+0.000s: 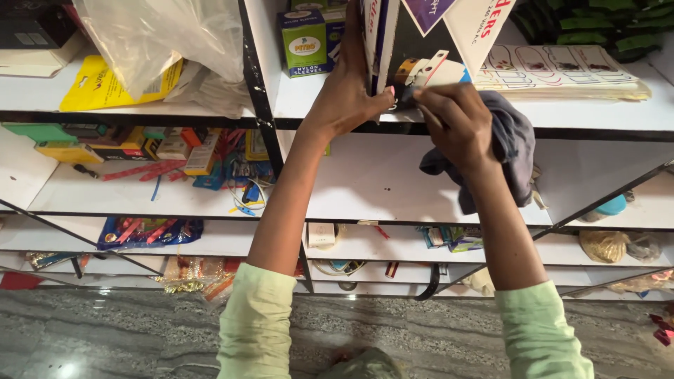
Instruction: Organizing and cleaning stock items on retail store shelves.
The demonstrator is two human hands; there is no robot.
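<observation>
Left hand grips upright cards on shelf at 12 o'clock; right hand pinches grey cloth against shelf edge. Wiping underway, lower shelves untouched.

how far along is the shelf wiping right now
Done: cannot tell; no wiped patch stands out on the white shelf. In hand: the left hand tilts up flat card packs, while the right hand holds a grey cloth at the shelf edge beneath them. Left: the lower shelves remain cluttered.
</observation>
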